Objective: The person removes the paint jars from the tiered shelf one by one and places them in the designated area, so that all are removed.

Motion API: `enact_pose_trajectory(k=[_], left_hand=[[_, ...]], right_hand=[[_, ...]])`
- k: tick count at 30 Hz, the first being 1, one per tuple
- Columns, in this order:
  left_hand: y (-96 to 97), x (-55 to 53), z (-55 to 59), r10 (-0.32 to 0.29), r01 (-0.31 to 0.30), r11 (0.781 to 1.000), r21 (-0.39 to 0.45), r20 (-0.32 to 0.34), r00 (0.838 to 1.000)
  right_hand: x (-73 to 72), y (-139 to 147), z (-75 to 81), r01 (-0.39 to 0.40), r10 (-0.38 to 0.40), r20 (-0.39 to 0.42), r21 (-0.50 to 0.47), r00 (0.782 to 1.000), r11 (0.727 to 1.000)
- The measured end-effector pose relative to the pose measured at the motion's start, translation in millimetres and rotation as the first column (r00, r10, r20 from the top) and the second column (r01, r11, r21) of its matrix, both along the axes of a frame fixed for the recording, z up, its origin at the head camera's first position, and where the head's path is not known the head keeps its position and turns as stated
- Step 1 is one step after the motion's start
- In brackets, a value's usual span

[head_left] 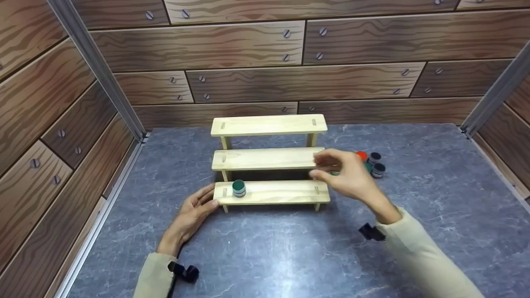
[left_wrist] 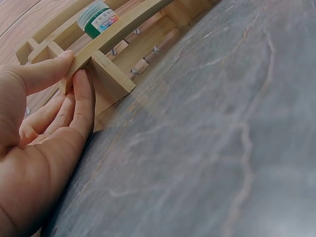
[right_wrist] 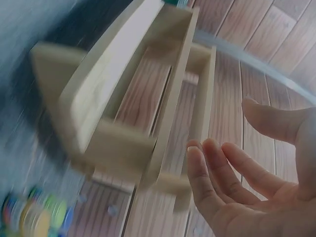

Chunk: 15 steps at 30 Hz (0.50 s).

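Note:
A three-step wooden display rack stands on the grey table. My left hand pinches the left end of its lowest step, with the thumb on the upper edge and the fingers underneath. On that step, near its left end, a small paint jar with green contents and a clear lid stands upright. My right hand is raised by the right end of the middle step. Its thumb and fingers are apart, and the right wrist view shows nothing between them.
Right of the rack, partly behind my right hand, several paint jars are grouped on the table, one with an orange-red top. Wood-patterned walls enclose the table at the back and sides.

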<state>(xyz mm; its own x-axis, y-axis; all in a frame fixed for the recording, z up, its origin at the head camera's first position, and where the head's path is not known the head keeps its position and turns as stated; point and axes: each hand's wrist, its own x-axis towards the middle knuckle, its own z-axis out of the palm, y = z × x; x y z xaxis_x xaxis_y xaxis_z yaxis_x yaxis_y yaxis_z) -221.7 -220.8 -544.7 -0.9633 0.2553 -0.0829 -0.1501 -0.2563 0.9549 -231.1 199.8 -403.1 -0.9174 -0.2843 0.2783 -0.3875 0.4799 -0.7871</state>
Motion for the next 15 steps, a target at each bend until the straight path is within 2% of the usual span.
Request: enact_pose_trajectory(k=[10, 15], left_hand=[[1.8, -3.5, 1.0, 0.007, -0.007, 1.0, -0.001, -0.008, 1.0], [1.9, -1.0, 0.3, 0.016, -0.016, 1.0, -0.001, 0.001, 1.0]], right_hand=[[-10.0, -60, -1.4, -0.158, 0.158, 0.009, 0.003, 0.987, 0.987], [-10.8, -81, -4.2, -0.195, 0.195, 0.01, 0.018, 0.981, 0.981]])
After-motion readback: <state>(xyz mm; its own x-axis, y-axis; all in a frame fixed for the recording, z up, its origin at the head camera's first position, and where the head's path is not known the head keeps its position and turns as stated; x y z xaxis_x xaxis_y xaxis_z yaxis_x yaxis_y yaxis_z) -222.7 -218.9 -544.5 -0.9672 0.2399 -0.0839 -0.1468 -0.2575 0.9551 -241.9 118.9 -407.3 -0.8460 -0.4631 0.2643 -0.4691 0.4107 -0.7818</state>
